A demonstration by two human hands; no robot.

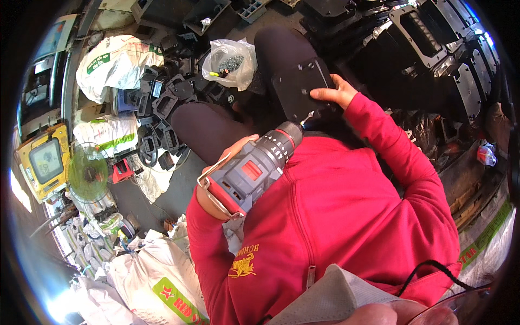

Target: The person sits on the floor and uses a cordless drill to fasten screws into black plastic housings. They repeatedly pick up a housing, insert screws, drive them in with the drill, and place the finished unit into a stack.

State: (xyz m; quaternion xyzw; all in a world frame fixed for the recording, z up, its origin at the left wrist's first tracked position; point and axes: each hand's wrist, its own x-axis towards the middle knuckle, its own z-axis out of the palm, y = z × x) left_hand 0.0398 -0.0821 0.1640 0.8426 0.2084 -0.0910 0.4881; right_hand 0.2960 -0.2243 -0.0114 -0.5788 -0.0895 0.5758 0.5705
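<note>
Drill (259, 162) in the left hand (234, 148), black panel (298, 89) under the right: a worker in a red jacket (341, 195) sits with both hands busy, seen from the head camera. The panel is at the upper centre of the frame, lying against the dark-trousered right thigh (277, 44). It looks nearly square, so no long axis stands out, and its sides tilt slightly off the frame's vertical. The right hand (340, 93) is the nearer, touching the panel: its thumb lies across the face while the other fingers fold past the right edge, their tips out of sight. The left hand is closed about the drill, its fingers largely hidden beneath the tool. From those fingers the panel lies toward the upper right, and the drill's long axis runs the same way, bringing the bit (310, 116) to the panel's lower edge; whether the two touch cannot be told. Near the top centre, just left of the thigh, a plastic bag (246, 77) holds small metal pieces (231, 64). Black frames (414, 35) crowd the upper right.
</note>
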